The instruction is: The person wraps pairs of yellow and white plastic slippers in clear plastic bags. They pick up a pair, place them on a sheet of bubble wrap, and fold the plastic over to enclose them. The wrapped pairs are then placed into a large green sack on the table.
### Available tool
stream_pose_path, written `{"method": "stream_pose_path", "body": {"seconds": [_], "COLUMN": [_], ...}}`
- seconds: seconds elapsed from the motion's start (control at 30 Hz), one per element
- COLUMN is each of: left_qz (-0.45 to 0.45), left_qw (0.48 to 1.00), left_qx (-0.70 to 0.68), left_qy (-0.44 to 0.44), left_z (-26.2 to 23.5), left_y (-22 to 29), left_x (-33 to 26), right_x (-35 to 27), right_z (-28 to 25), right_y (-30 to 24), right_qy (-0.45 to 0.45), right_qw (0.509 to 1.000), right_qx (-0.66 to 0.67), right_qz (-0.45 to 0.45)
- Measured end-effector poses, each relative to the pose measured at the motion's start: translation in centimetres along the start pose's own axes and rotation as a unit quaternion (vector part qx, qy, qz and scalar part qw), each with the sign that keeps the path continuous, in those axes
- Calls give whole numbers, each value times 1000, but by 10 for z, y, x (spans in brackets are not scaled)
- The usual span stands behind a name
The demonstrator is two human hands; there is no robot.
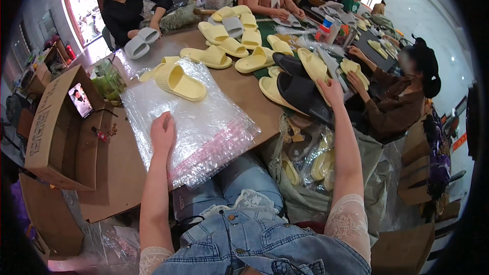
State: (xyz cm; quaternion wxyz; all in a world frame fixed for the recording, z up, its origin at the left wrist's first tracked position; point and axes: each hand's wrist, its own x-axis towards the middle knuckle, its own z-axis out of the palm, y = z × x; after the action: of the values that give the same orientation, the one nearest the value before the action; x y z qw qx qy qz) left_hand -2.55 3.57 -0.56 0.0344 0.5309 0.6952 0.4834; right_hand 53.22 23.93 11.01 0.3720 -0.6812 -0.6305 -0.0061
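Left hand (162, 133) lies flat, fingers loose, on crinkly clear bags (204, 132); right hand (331, 91) touches a black rubbery slipper (300, 94), grip unclear.

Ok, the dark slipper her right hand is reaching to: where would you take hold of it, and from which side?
Probably at the near edge of the dark slipper, coming from the person's side, where the right hand already rests beside it. It lies flat, partly over a pale yellow slipper, so pinching the thick sole rim with thumb above and fingers below looks easiest. The left hand rests on the clear bags.
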Motion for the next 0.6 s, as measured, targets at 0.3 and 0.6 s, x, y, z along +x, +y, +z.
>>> {"method": "stream_pose_path", "body": {"seconds": [0.3, 0.6], "left_qz": [0, -19], "left_qw": [1000, 999], "left_qx": [17, -28], "left_qy": [8, 18], "left_z": [-9, -6], "left_y": [10, 12], "left_x": [-3, -4], "right_x": [64, -9], "right_z": [17, -47], "right_y": [-92, -263], "right_qy": [33, 12], "right_qw": [968, 884], "right_qx": [238, 400], "right_qz": [-66, -241]}}
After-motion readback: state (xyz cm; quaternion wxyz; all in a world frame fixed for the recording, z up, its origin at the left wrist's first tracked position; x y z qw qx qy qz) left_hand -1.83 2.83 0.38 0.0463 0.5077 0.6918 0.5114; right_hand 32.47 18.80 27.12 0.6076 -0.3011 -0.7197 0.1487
